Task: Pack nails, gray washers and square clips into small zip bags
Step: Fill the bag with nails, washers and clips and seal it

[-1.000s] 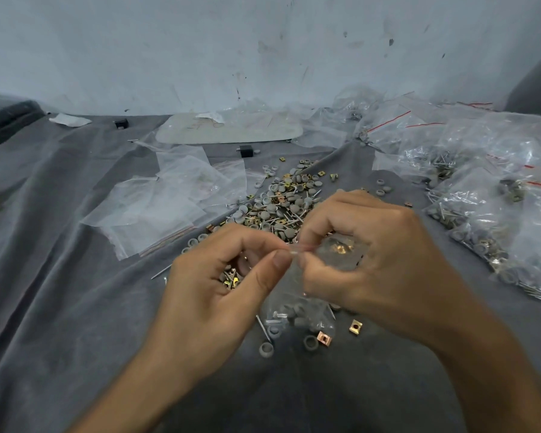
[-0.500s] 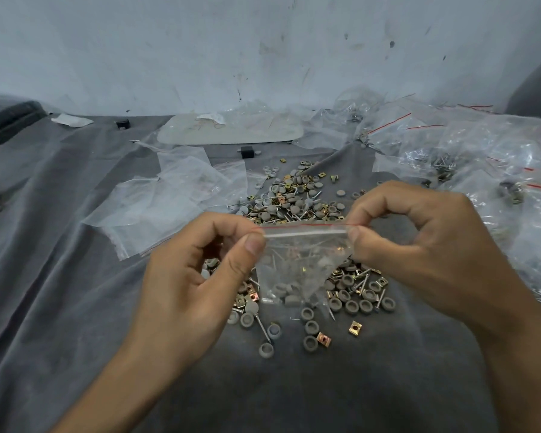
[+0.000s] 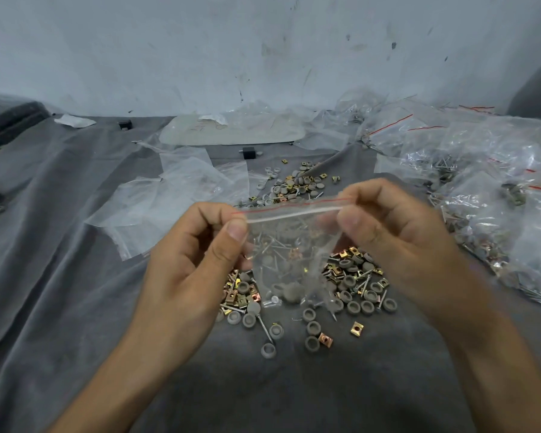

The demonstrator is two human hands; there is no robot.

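Holding up a small clear plastic zip bag (image 3: 291,220) with a thin red stripe along its top.
Left hand (image 3: 188,270) and right hand (image 3: 403,242) are each pinching a top corner between thumb and curled fingers. The crinkly bag is hanging between them, carrying thin metal nails (image 3: 274,245), round gray washers (image 3: 293,291) and coppery square clips (image 3: 294,254), right above a loose pile (image 3: 353,285) on the wrinkled gray cloth (image 3: 75,307).
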